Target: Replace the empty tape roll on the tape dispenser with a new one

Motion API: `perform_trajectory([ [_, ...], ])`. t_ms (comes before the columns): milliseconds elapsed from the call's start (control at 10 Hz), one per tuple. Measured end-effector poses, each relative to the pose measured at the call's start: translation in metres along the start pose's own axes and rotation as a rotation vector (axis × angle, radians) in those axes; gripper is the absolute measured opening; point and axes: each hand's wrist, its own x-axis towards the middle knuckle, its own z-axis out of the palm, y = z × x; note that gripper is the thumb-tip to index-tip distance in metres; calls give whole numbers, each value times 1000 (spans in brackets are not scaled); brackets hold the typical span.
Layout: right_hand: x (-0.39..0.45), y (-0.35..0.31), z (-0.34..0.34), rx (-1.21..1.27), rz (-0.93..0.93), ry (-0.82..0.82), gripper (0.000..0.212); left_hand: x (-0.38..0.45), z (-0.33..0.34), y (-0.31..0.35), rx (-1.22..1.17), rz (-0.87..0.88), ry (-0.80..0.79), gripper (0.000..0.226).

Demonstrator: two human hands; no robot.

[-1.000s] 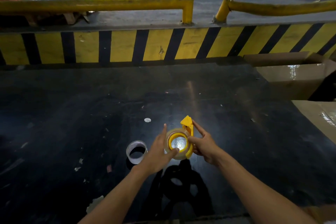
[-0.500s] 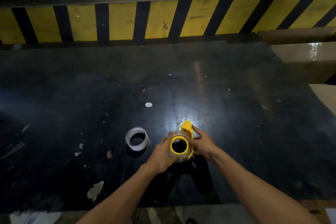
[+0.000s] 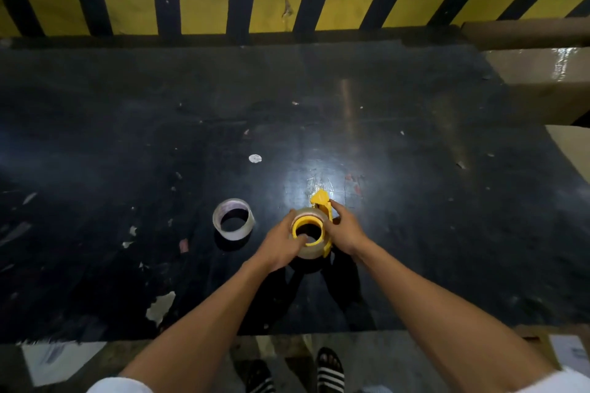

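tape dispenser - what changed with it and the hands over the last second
The left hand, open with fingers spread beside the roll a second ago, has closed around the new tape roll on the yellow tape dispenser, thumb at the yellow hub. The dispenser has come down closer to the black table. The right hand kept hold of the dispenser throughout. The spare roll stayed lying on the table to the left.
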Motion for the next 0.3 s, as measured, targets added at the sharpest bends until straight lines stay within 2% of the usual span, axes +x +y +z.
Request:
perform_trajectory([
  [100,-2,0,3,-28,-3,9,62,1,-1,8,-62,-85,132,50],
  [300,-6,1,6,-34,51,48,66,-5,7,15,-206,-174,286,59],
])
